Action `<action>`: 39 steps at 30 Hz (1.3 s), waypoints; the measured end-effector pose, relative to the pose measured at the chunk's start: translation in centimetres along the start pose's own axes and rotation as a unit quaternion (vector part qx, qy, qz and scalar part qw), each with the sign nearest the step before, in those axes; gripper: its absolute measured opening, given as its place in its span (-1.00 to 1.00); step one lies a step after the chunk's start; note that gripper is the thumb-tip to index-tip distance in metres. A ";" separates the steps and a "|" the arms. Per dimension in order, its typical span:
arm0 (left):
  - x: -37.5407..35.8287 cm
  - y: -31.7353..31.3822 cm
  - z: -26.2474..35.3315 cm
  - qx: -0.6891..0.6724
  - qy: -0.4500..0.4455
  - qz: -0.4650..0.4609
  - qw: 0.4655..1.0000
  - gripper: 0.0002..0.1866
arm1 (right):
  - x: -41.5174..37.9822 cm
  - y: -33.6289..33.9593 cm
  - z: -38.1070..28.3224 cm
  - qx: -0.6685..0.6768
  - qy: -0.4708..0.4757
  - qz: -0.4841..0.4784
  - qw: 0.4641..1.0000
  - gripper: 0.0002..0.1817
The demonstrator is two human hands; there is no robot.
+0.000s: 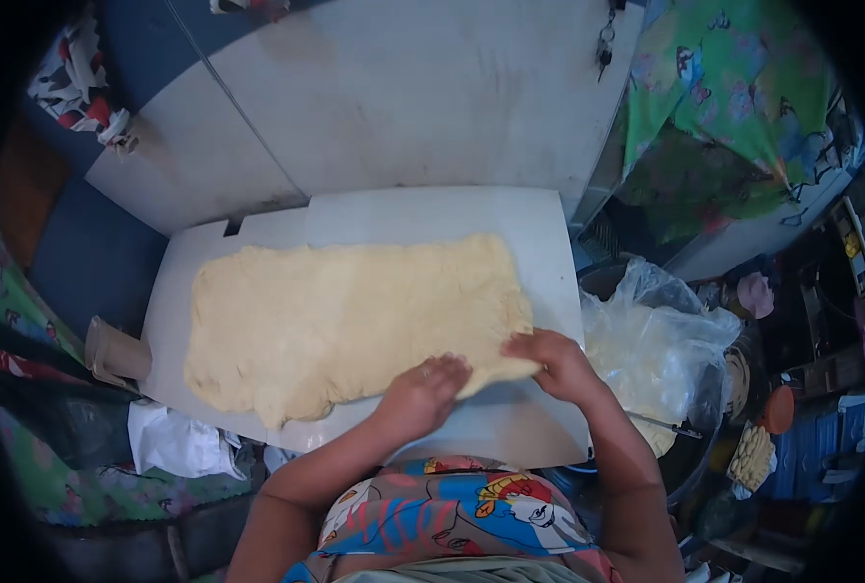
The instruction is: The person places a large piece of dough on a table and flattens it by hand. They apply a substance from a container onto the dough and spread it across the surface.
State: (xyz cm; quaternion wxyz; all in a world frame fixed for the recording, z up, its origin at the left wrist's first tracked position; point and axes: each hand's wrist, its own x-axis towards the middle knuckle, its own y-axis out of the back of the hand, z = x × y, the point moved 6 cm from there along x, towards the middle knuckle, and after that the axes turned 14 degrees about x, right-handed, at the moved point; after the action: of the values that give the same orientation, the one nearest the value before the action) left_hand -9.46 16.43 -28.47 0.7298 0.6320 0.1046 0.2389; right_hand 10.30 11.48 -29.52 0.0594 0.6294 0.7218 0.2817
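Note:
A wide, flattened sheet of pale yellow dough [355, 316] lies across a white board [539, 219], roughly rectangular with uneven edges. My left hand [423, 394] rests on the near edge of the dough, its fingers laid flat over the top. At the near right corner, my right hand [559, 367] is closed on the dough, with the thumb side on top. Between the two hands the dough's edge is drawn out into a narrow flap. The underside of the right hand's grip is hidden.
Right of the board stands a dark tub [695, 457] with a clear plastic bag [661, 325] in it. A clear plastic container [117, 350] is at the board's left edge, above a white cloth [182, 442]. A pale wall panel [403, 97] rises behind the board.

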 end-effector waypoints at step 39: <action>3.2 -2.8 -4.7 -0.099 0.105 -0.014 0.989 -0.45 | 13.8 -5.6 11.5 -0.275 -0.259 0.025 0.925 -0.22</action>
State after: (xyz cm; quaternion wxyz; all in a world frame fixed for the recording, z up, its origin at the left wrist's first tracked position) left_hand -8.18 21.85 -31.59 0.7771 0.5266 0.1649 0.3027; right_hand 7.65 28.00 -38.08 0.4082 0.6573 0.5592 0.2977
